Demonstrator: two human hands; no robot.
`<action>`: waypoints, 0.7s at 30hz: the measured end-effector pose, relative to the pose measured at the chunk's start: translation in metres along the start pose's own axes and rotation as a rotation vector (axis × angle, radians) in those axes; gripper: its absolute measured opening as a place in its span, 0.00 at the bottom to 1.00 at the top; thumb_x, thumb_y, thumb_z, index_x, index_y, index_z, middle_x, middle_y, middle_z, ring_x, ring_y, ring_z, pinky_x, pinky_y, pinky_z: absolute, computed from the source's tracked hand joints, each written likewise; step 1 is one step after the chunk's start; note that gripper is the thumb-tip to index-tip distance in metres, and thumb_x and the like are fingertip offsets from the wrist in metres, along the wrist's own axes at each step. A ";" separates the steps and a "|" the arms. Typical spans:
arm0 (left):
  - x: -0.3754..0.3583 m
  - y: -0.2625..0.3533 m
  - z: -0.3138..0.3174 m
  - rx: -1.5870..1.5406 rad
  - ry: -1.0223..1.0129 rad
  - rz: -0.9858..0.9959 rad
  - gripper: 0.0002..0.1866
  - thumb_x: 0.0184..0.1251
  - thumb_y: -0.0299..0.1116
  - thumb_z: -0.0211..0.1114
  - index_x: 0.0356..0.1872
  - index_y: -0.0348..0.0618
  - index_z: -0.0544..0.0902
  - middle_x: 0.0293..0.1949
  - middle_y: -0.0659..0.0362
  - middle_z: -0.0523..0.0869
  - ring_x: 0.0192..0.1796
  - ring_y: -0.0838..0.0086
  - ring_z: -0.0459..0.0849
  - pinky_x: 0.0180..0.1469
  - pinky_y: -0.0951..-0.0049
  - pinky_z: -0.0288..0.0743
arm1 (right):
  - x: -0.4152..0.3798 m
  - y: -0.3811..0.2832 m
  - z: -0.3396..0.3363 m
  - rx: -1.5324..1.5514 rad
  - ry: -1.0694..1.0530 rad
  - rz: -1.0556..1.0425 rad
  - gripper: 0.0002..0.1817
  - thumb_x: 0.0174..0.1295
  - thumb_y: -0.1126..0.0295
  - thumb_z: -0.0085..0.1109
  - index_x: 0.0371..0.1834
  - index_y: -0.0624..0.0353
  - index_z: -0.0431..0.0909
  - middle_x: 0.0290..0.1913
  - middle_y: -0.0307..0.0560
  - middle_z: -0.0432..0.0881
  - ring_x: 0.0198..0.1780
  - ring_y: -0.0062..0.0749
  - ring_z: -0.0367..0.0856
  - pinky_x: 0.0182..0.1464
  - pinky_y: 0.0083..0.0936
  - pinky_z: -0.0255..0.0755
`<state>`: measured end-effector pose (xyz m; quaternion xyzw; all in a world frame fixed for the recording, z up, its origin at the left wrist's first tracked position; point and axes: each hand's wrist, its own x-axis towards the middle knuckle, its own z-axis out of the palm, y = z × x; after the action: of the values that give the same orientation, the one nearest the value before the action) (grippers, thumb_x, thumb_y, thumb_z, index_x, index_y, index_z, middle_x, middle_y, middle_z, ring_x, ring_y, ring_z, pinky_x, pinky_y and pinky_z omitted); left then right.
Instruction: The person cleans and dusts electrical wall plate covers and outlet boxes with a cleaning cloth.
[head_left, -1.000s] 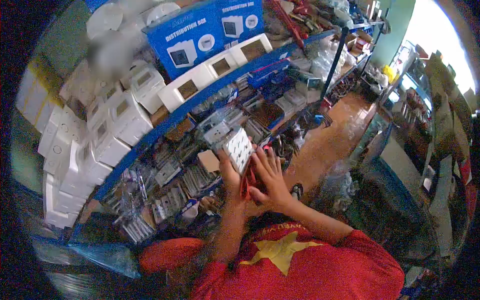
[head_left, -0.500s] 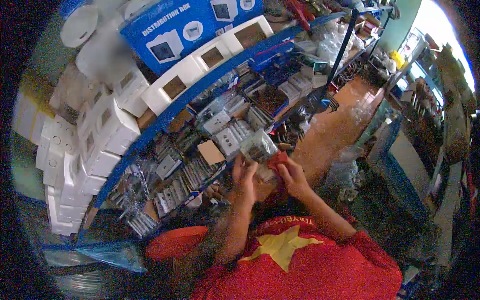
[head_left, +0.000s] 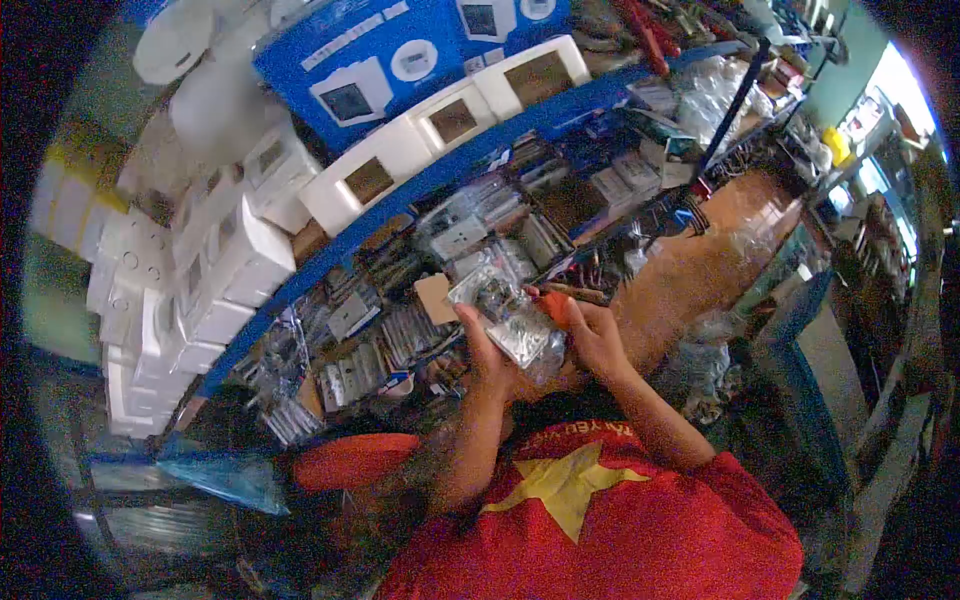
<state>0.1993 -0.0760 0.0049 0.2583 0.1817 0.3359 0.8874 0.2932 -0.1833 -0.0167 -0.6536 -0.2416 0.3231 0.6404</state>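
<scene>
In front of my chest, my left hand (head_left: 484, 350) grips a flat squarish plate in clear plastic wrap (head_left: 517, 335) by its near left side, thumb along the edge. Metallic-looking parts show through the shiny wrap, and loose film hangs at its lower right. My right hand (head_left: 597, 342) is closed round a bunched red-orange cloth (head_left: 556, 306), which sits right at the plate's right edge. Just beyond my left hand, a tan cardboard piece (head_left: 435, 298) stands among packed wall plates (head_left: 408, 340) on the shelf.
A blue-edged shelf (head_left: 400, 200) curves across the left, carrying white housings (head_left: 345, 195) and a blue distribution box carton (head_left: 360, 70). Stacked white boxes (head_left: 240, 255) stand at far left. Below lie a red rounded object (head_left: 355, 461) and the orange-brown floor (head_left: 680, 265), with plastic bags beside it.
The wrapped plate has tilted and come nearer my body, its broad face now showing. My right hand has shifted slightly right with the red cloth. The camera view has turned a little.
</scene>
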 end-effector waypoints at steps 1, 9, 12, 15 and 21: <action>0.001 0.004 -0.002 -0.014 0.021 0.007 0.43 0.56 0.71 0.38 0.53 0.38 0.68 0.42 0.51 0.80 0.42 0.61 0.79 0.45 0.61 0.74 | -0.002 -0.003 0.003 0.001 0.064 -0.092 0.16 0.65 0.60 0.46 0.34 0.64 0.76 0.25 0.40 0.76 0.26 0.22 0.71 0.28 0.23 0.67; -0.015 0.017 -0.031 -0.126 0.215 -0.170 0.38 0.51 0.73 0.44 0.40 0.44 0.75 0.32 0.55 0.81 0.32 0.65 0.80 0.33 0.68 0.77 | -0.037 -0.046 0.057 -0.654 -0.034 -0.545 0.16 0.48 0.68 0.63 0.43 0.50 0.80 0.44 0.53 0.73 0.39 0.41 0.78 0.41 0.26 0.74; -0.018 0.030 -0.037 -0.225 0.088 -0.129 0.40 0.48 0.73 0.48 0.37 0.39 0.74 0.30 0.55 0.78 0.33 0.63 0.77 0.37 0.66 0.74 | -0.050 -0.023 0.071 -0.648 0.006 -0.598 0.17 0.45 0.66 0.66 0.41 0.47 0.81 0.40 0.50 0.73 0.34 0.40 0.78 0.34 0.28 0.75; -0.014 0.032 -0.080 -0.318 0.122 -0.097 0.37 0.49 0.69 0.52 0.37 0.37 0.74 0.32 0.53 0.76 0.35 0.61 0.74 0.41 0.62 0.71 | -0.062 -0.015 0.071 -0.711 -0.052 -0.738 0.14 0.45 0.66 0.66 0.39 0.48 0.82 0.40 0.48 0.73 0.36 0.40 0.78 0.34 0.29 0.75; -0.028 0.065 -0.041 -0.433 0.169 -0.022 0.35 0.58 0.64 0.43 0.44 0.38 0.72 0.33 0.48 0.77 0.34 0.56 0.75 0.43 0.57 0.71 | -0.070 0.059 0.066 -0.371 -0.038 -0.429 0.16 0.55 0.64 0.60 0.45 0.58 0.77 0.45 0.47 0.74 0.37 0.36 0.77 0.45 0.25 0.69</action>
<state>0.1263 -0.0403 0.0137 0.0309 0.1818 0.3776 0.9074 0.1923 -0.1934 -0.0656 -0.6873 -0.4412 0.1426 0.5591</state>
